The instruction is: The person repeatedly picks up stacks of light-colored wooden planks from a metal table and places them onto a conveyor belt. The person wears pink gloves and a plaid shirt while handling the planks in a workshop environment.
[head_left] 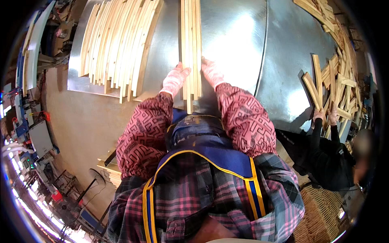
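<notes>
A narrow bundle of long pale wooden strips (191, 44) lies on the metal table before me, running away from my body, its near ends uneven. My left hand (176, 79), in a pink-white glove, grips the bundle's left side with the thumb near its top. Against the right side presses my right hand (212, 73), gloved alike, its fingertips at the edge of the strips. Between them the two hands hold the bundle; the undersides of the fingers are hidden.
Left of the bundle, many more wooden strips (117, 48) lie side by side on the metal table (231, 44). At the right, a co-worker in black (330, 162) handles short pieces by a jumbled wood heap (342, 81). A standing fan (95, 176) is at lower left.
</notes>
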`<state>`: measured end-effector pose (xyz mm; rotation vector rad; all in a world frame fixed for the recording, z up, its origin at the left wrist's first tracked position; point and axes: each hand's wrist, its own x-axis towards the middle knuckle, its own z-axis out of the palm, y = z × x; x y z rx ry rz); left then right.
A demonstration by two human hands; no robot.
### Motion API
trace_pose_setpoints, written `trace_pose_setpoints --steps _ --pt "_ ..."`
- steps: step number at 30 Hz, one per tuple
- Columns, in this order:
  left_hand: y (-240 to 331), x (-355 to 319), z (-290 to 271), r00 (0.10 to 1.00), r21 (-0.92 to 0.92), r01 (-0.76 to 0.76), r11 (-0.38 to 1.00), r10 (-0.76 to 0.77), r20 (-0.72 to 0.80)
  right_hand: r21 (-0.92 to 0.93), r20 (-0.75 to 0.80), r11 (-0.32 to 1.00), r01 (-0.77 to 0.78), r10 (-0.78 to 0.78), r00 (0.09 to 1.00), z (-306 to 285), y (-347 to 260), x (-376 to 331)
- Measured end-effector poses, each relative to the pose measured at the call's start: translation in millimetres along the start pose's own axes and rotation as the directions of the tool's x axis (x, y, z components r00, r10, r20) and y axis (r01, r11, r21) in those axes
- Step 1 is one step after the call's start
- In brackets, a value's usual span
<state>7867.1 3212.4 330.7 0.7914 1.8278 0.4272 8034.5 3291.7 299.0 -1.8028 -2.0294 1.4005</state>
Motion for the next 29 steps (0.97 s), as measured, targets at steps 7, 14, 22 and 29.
trace_pose_setpoints --steps 7,14,22,29 --pt "6 -2 22 0.989 0.08 -0.045 0.996 0.056 -0.136 0.377 0.105 0.914 -0.151 0.12 0.987 4 -5 -56" --pt "60 -12 26 0.983 0.35 0.022 0.936 0.044 -0.18 0.56 -0.043 0.811 -0.17 0.233 0.971 9 84 -63" --pt "6 2 -46 0.929 0.168 -0.218 0.961 0.257 -0.268 0.68 0.284 -0.425 -0.598 -0.599 0.749 -7 47 -72" --pt "-30 7 -90 0.803 0.645 0.183 0.742 0.266 -0.534 0.686 0.308 -0.43 -0.587 -0.56 0.769 -39 12 -86"
